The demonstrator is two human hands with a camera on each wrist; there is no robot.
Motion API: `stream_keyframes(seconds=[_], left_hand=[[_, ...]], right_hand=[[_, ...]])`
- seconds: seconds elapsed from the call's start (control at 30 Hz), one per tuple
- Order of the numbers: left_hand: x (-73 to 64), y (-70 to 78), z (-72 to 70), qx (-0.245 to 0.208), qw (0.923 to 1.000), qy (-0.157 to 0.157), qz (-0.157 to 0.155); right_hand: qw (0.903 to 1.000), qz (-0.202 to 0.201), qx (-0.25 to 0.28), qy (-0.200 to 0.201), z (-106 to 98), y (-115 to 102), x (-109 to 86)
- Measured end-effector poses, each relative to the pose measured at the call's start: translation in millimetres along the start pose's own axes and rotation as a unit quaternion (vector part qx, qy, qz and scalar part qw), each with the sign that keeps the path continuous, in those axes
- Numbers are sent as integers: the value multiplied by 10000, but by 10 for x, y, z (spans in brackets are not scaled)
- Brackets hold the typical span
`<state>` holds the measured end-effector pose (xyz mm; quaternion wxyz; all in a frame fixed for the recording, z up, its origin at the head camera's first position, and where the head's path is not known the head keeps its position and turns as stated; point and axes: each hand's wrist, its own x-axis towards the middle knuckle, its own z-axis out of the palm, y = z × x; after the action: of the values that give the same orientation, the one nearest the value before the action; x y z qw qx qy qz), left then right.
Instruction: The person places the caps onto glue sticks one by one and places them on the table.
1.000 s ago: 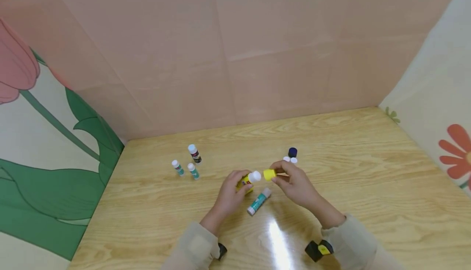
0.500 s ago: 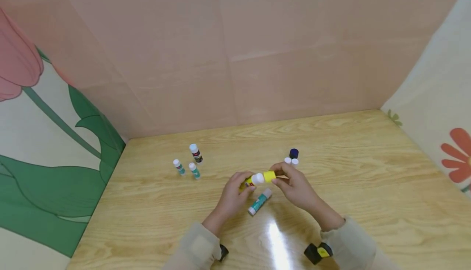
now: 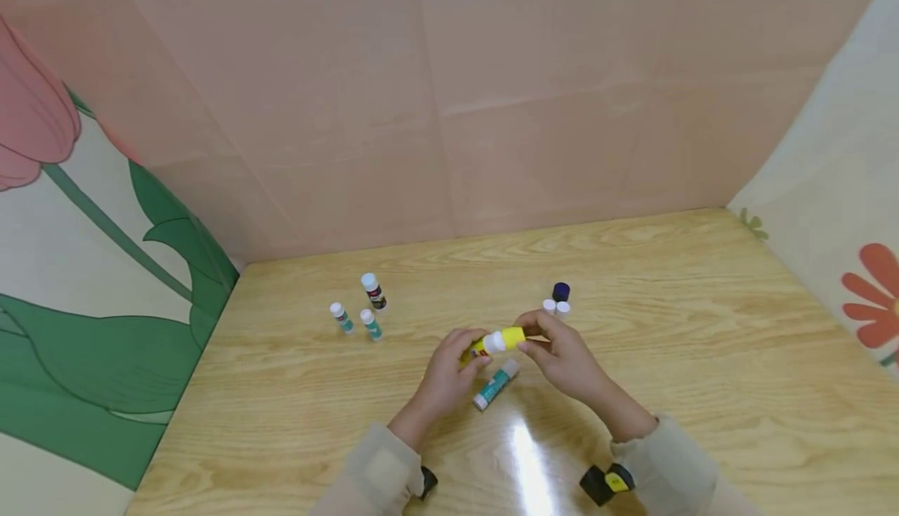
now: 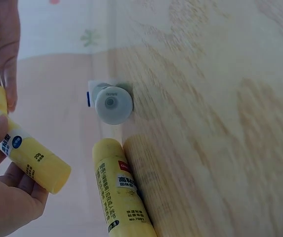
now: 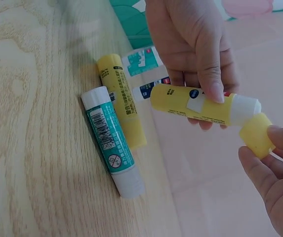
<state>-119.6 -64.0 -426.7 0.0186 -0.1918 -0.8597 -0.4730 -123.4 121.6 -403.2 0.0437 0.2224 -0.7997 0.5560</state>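
Note:
My left hand (image 3: 444, 371) grips the body of a yellow glue stick (image 5: 181, 101) above the table, its white end pointing right. With thumb and fingers, my right hand (image 3: 565, 352) pinches a yellow cap (image 5: 256, 136). The cap meets the glue stick's white end at a slight tilt; how far it sits over that end I cannot tell. Under the hands lies a teal glue stick (image 3: 495, 385) with pale ends. A second yellow glue stick (image 4: 124, 197) lies beside it, hidden behind my left hand in the head view.
Back left, a dark glue stick (image 3: 374, 292) and two teal ones (image 3: 342, 318) stand upright with white tops. Beyond my right hand sit a dark blue cap (image 3: 560, 292) and two white caps (image 3: 563, 309). A pink sheet (image 3: 449, 110) borders the table's far edge.
One second ago a gap separated the yellow cap from the glue stick's white end. The two have come together since, with the left hand's stick turned slightly toward the cap.

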Motion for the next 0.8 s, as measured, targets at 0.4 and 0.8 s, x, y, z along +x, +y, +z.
stream_keyframes(seconds=[0.4,0.8], left_hand=[[1,-17,13,161,9998,-73,68],[-30,5,-5,556,9983,-58,145]], right_hand=[[9997,110,114,-203,3,1,-3],[9997,140,129,-163,29,-10,-20]])
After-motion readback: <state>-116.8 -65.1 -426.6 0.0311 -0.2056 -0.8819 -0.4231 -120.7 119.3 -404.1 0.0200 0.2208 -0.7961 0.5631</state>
